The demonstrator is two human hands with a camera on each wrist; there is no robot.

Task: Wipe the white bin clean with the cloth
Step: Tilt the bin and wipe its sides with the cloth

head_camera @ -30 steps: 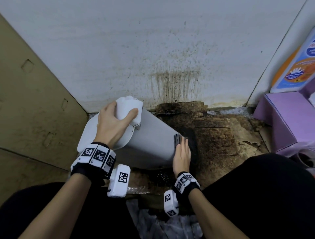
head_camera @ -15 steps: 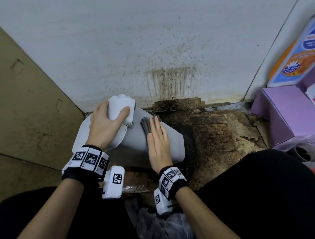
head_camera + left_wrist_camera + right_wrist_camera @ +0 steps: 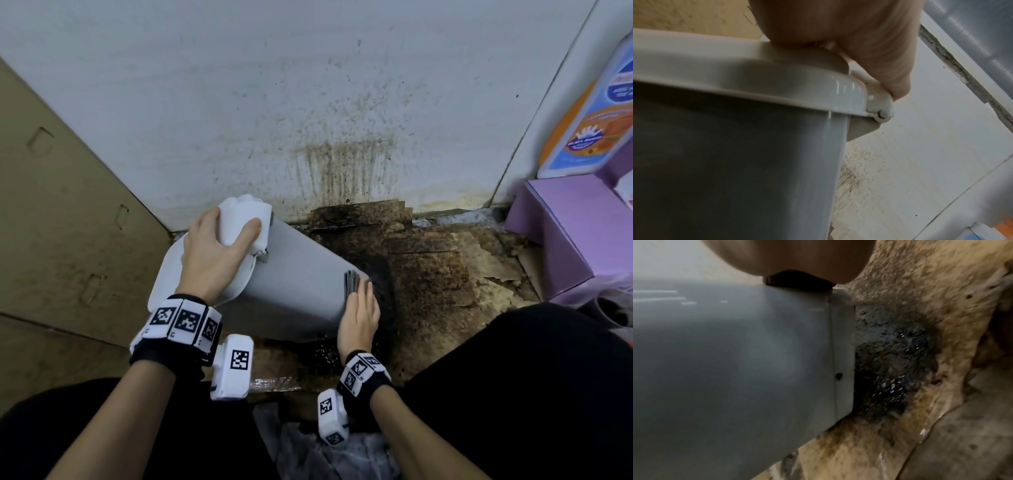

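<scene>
Presently the white bin [image 3: 301,284] lies tipped on its side on the stained floor [image 3: 445,274], its lid end under the left hand [image 3: 214,253] and its base end under the right hand [image 3: 359,315].

Change noted: half a second ago the right hand and the cloth [image 3: 352,282] were up near the hinge; they now sit at the base edge, the same spot as a second ago. Judgement: a full stroke along the upper side is complete; the underside and far side appear not yet wiped.

Left fingers [image 3: 251,228] curl round the white hinge housing [image 3: 245,219], thumb on its near side, steadying the bin. Right fingers [image 3: 366,291] lie straight and pressed together, flat on the dark folded cloth.

Just beyond the right fingers is a black, wet-looking patch [image 3: 890,361] of grime; cloth or base may pick it up. A stained wall [image 3: 342,164] stands close behind the left fingers, cardboard [image 3: 68,205] to their left, and a purple box [image 3: 575,219] well to the right.
</scene>
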